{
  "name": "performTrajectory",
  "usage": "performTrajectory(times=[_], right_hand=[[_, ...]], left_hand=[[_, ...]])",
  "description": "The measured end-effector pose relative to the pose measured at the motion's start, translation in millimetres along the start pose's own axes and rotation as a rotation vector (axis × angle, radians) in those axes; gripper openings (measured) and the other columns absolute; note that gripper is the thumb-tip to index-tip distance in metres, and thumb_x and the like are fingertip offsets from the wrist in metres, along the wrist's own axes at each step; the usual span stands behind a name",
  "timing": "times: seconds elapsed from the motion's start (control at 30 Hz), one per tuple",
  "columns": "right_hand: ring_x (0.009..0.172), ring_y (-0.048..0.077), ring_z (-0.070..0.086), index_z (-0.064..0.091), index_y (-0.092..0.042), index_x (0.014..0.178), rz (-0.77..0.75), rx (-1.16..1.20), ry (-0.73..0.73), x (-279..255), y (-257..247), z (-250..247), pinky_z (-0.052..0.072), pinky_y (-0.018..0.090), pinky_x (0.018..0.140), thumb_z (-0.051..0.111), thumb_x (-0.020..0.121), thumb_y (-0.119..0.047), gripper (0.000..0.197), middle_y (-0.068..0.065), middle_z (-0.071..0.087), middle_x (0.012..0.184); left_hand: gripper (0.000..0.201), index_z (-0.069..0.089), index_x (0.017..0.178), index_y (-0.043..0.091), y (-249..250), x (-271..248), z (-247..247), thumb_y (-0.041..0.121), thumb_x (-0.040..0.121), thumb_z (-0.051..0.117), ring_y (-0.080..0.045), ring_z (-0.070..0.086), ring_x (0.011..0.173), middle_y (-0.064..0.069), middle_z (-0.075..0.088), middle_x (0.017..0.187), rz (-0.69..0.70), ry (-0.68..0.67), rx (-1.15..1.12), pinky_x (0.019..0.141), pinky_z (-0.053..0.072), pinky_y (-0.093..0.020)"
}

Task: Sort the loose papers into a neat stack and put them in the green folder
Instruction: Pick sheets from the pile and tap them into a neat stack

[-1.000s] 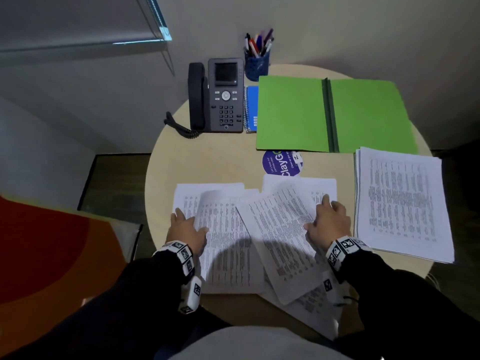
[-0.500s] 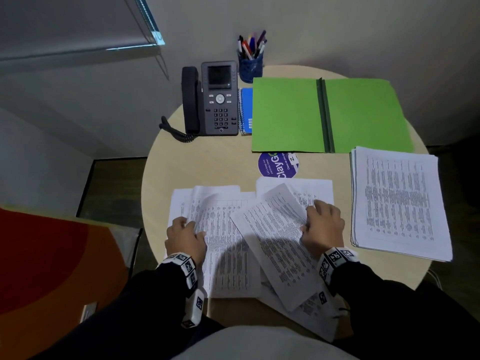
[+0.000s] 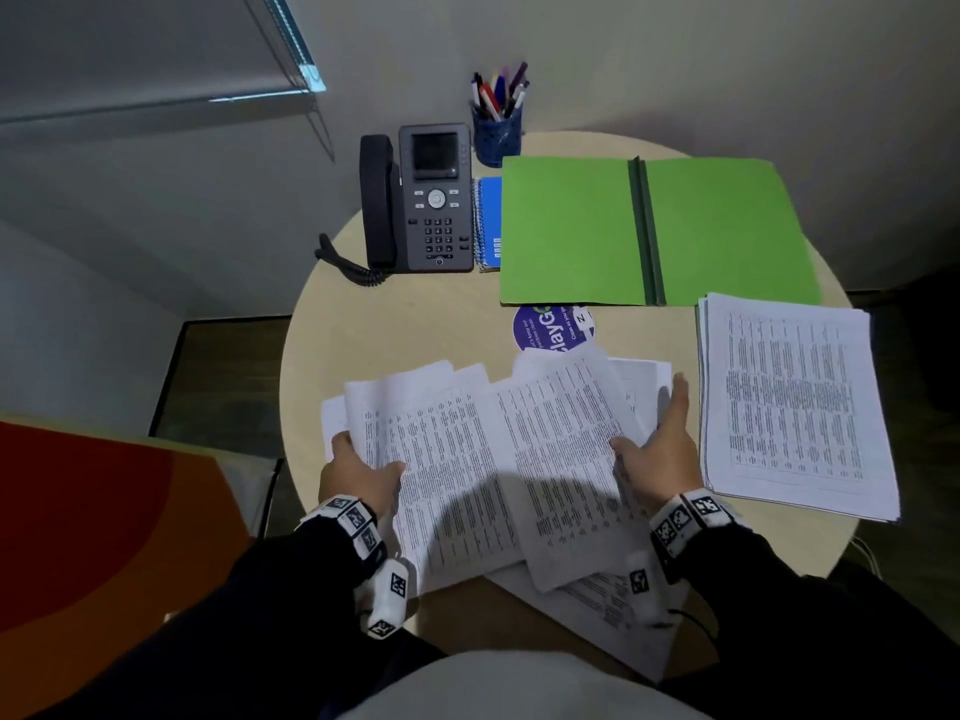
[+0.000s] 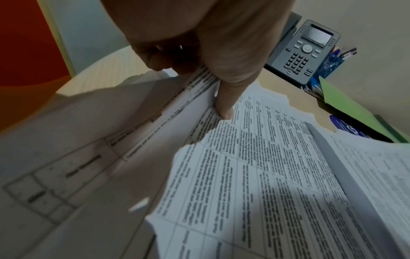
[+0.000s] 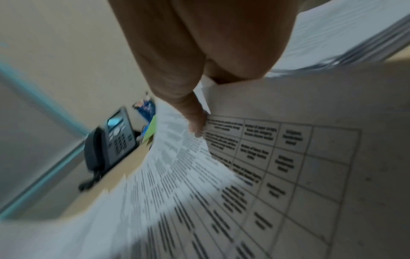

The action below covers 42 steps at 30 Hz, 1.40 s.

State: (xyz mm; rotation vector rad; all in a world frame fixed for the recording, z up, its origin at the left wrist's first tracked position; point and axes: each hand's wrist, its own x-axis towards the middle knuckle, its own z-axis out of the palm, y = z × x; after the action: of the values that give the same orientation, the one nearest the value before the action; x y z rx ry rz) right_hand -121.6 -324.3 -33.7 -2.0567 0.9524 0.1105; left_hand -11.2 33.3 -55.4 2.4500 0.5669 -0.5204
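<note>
thin white loose papers (image 3: 483,459) lie fanned on the desk (image 3: 415,324) near you, light, floppy, slippery. your left hand (image 3: 358,472) and right hand (image 3: 657,454) pinch opposite side edges, thumbs on top. green folder (image 3: 566,231) lies open behind.

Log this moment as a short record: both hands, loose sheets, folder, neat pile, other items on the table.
left hand: grips the left edge of the loose printed white sheets, thumb on top
right hand: holds their right edge, fingers extended
sheets: fanned, overlapping, not squared
green paper folder: open flat, nothing in it
neat white paper pile: right of the hands
others: dark desk phone, blue pen cup, round beige table
</note>
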Motion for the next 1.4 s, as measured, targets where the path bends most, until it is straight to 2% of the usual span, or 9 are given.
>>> performTrajectory(times=[0.07,0.17,0.33,0.47,0.7,0.87,1.0,1.17,1.4], right_hand=[[0.089,0.025,0.062,0.052,-0.017,0.135,0.044,0.028,-0.018,1,3,-7,0.048,0.031,0.075,0.075,0.088,-0.021,0.052,0.007,0.067,0.124],[0.09,0.032,0.066,0.066,-0.013,0.108,0.037,0.023,-0.057,6,5,-13,0.047,0.031,0.069,0.072,0.09,-0.025,0.022,0.01,0.069,0.094],[0.13,0.035,0.037,0.064,-0.007,0.126,-0.208,-0.462,-0.062,31,17,-6,0.036,0.044,0.107,0.072,0.087,-0.036,0.05,0.012,0.05,0.141],[0.137,0.035,0.024,0.064,-0.012,0.122,-0.221,-0.668,-0.147,41,18,2,0.039,0.049,0.107,0.067,0.087,-0.043,0.046,0.007,0.024,0.162],[0.137,0.033,0.028,0.058,-0.017,0.123,-0.189,-0.752,-0.155,31,9,6,0.037,0.052,0.105,0.063,0.089,-0.035,0.038,0.003,0.024,0.159],[0.133,0.03,0.033,0.057,-0.018,0.119,-0.204,-0.733,-0.135,24,7,10,0.035,0.051,0.099,0.06,0.087,-0.026,0.034,0.0,0.032,0.155],[0.134,0.029,0.031,0.051,-0.02,0.132,-0.19,-0.709,-0.109,18,9,17,0.032,0.049,0.101,0.056,0.089,-0.022,0.043,-0.002,0.031,0.16],[0.144,0.033,0.02,0.049,-0.016,0.132,-0.194,-0.674,-0.096,14,13,22,0.031,0.05,0.109,0.051,0.093,-0.019,0.04,0.006,0.021,0.165],[0.155,0.03,0.0,0.039,-0.012,0.14,-0.182,-0.644,-0.122,13,13,26,0.012,0.052,0.123,0.046,0.089,-0.008,0.052,0.012,0.005,0.168]], left_hand=[[0.05,0.061,0.12,0.025,-8,0,1,0.048,0.078,0.077,-0.03,0.07,0.092,-0.001,0.072,0.106,0.036,-0.029,-0.054,0.087,0.06,-0.045],[0.024,0.066,0.108,0.031,-13,-8,-1,0.033,0.087,0.078,-0.021,0.071,0.09,0.01,0.073,0.096,0.082,-0.019,-0.226,0.084,0.057,-0.036],[0.063,0.046,0.133,0.026,-10,-11,-12,0.025,0.084,0.084,-0.023,0.067,0.095,0.002,0.069,0.11,0.08,0.048,-0.32,0.091,0.056,-0.041],[0.061,0.045,0.134,0.024,-8,-14,-16,0.019,0.086,0.081,-0.024,0.066,0.097,0.0,0.068,0.113,0.036,0.084,-0.308,0.091,0.055,-0.04],[0.01,0.075,0.1,0.021,-8,-16,-23,0.027,0.093,0.076,-0.019,0.07,0.089,0.011,0.072,0.086,0.046,0.018,-0.295,0.075,0.049,-0.026],[0.05,0.072,0.123,0.018,-13,-10,-15,0.051,0.085,0.07,-0.021,0.062,0.117,0.004,0.064,0.128,0.247,-0.066,0.178,0.096,0.054,-0.035],[0.09,0.039,0.148,-0.013,-2,-16,-6,0.049,0.09,0.068,-0.029,0.016,0.156,-0.014,0.017,0.169,0.206,-0.035,0.411,0.124,0.026,-0.044],[0.106,0.01,0.161,-0.001,1,-11,-8,0.058,0.091,0.064,-0.031,0.02,0.155,-0.015,0.016,0.169,0.148,-0.096,0.448,0.121,0.032,-0.047],[0.081,0.038,0.153,0.007,-4,-14,0,0.054,0.092,0.061,-0.027,0.041,0.145,-0.013,0.047,0.155,0.172,-0.025,0.454,0.11,0.046,-0.045]])
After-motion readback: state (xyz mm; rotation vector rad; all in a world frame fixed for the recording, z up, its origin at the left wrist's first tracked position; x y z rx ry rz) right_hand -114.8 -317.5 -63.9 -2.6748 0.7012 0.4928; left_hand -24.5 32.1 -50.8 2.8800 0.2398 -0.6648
